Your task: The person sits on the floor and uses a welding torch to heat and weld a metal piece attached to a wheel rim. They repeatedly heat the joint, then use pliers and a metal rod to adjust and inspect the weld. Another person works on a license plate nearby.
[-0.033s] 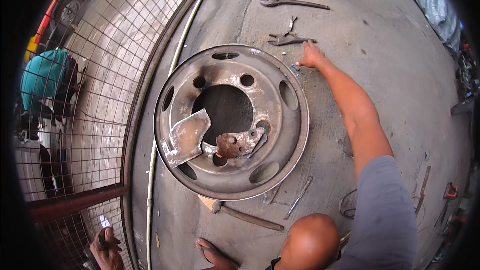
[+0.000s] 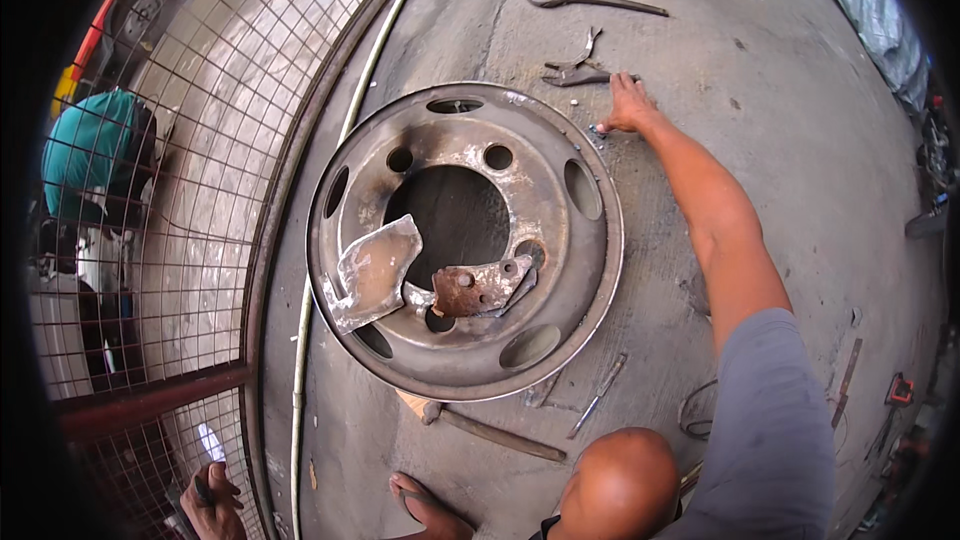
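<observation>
My right hand [image 2: 632, 105] reaches to the far side of the wheel rim, fingers and thumb apart. Its fingertips are at the handle end of dark, splayed pliers [image 2: 575, 73] on the concrete. Close to the thumb lie small dark bits [image 2: 597, 132]. Large and grey-brown, the steel wheel rim [image 2: 585, 285] lies flat. Across its near left part rest a pale bent metal plate [image 2: 375, 275] and a rusty metal bracket [image 2: 475, 290] with holes. At the lower left, my left hand [image 2: 215, 512] has curled fingers around something dark that I cannot make out.
An adjustable wrench [image 2: 600, 2] lies beyond the pliers. Nearer are a hammer [image 2: 500, 437] and a thin metal rod [image 2: 598, 397]. A wire mesh fence [image 2: 215, 180] and pale hose [image 2: 300, 370] run along the left. Behind the mesh crouches a person in teal [image 2: 88, 155].
The view has shifted slightly, so the rim and tools appear a little to the right. My right hand stays by the pliers, its fingers slightly more spread.
</observation>
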A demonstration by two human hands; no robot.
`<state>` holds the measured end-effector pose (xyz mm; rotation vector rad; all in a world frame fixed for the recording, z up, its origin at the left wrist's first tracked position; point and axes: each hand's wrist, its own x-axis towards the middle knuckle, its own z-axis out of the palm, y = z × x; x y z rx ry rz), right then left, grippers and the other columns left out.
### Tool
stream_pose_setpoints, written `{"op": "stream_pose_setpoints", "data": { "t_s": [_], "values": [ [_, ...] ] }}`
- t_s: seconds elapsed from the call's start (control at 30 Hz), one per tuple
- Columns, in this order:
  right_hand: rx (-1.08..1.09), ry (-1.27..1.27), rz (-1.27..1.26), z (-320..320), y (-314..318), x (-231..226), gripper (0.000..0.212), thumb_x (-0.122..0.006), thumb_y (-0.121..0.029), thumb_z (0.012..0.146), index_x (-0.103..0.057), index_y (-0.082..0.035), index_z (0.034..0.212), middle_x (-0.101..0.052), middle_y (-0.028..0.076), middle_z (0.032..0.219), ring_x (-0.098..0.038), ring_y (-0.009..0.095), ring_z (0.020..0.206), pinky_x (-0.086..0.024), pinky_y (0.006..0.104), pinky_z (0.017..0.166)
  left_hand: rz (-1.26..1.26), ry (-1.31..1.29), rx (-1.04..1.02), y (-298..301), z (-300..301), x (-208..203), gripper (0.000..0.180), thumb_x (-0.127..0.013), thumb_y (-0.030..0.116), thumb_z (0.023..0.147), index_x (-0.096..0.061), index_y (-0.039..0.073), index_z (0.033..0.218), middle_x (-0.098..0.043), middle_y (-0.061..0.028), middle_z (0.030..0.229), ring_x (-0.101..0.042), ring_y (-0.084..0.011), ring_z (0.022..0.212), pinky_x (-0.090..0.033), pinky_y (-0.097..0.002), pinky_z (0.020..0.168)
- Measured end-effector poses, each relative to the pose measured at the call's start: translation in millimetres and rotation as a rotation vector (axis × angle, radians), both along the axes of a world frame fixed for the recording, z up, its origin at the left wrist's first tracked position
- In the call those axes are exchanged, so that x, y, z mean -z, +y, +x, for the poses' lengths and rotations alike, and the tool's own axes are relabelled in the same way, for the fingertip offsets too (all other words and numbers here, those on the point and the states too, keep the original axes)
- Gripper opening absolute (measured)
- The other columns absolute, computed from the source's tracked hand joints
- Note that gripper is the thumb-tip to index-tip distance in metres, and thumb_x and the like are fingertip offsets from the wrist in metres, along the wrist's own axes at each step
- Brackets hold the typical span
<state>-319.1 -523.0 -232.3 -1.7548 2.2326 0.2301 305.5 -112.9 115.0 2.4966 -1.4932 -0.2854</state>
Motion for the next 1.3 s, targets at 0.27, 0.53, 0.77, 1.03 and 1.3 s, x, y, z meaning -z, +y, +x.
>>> {"op": "stream_pose_setpoints", "data": {
  "t_s": [0.27, 0.53, 0.77, 1.03, 1.3],
  "values": [
    [-0.139, 0.109, 0.224, -26, -51, 0, 0.159, -0.099, -0.055, 0.050, 0.003, -0.022, 0.166, -0.011, 0.013, 0.173, -0.011, 0.039, 0.158, -0.021, 0.0658, 0.123, 0.216, -0.030, -0.437, 54, 8, -3, 0.049, -0.061, 0.040, 0.102, -0.070, -0.002, 0.079, -0.072, -0.0104, 0.072, -0.064, -0.0184, 0.063, -0.050, -0.0357, 0.066],
    [-0.338, 0.081, 0.211, -42, -73, 3, 0.096, -0.077, -0.029, 0.085, -0.023, -0.016, 0.163, -0.042, 0.024, 0.156, -0.043, 0.041, 0.143, -0.037, 0.0485, 0.118, 0.188, -0.178, -0.235, 71, 38, 19, 0.053, -0.056, 0.041, 0.106, -0.051, 0.001, 0.071, -0.047, -0.0058, 0.056, -0.043, -0.0145, 0.048, -0.034, -0.0354, 0.047],
    [-0.206, 0.034, -0.060, -30, 4, 13, 0.056, -0.057, -0.001, 0.091, -0.052, -0.006, 0.146, -0.063, 0.027, 0.133, -0.061, 0.042, 0.124, -0.051, 0.0504, 0.104, 0.115, -0.206, -0.054, 53, 15, 18, 0.053, -0.055, 0.039, 0.107, -0.053, -0.004, 0.075, -0.046, -0.0092, 0.056, -0.041, -0.0161, 0.052, -0.032, -0.0380, 0.051],
    [-0.236, 0.329, -0.129, -12, 47, -114, 0.037, -0.061, -0.010, 0.089, -0.063, 0.001, 0.124, -0.068, 0.028, 0.117, -0.065, 0.044, 0.117, -0.053, 0.0512, 0.098, 0.180, -0.085, 0.159, 10, -16, 14, 0.027, -0.062, 0.020, 0.100, -0.070, -0.006, 0.096, -0.067, -0.0227, 0.076, -0.066, -0.0376, 0.069, -0.050, -0.0397, 0.068],
    [-0.317, 0.205, -0.587, 19, 212, -298, 0.025, -0.061, -0.024, 0.097, -0.065, 0.000, 0.102, -0.070, 0.026, 0.090, -0.068, 0.045, 0.092, -0.050, 0.0519, 0.079, 0.083, 0.179, 0.761, -4, -72, 65, 0.023, -0.063, -0.002, 0.080, -0.073, 0.003, 0.101, -0.074, -0.0210, 0.095, -0.072, -0.0415, 0.087, -0.057, -0.0455, 0.076]
  ]
}}
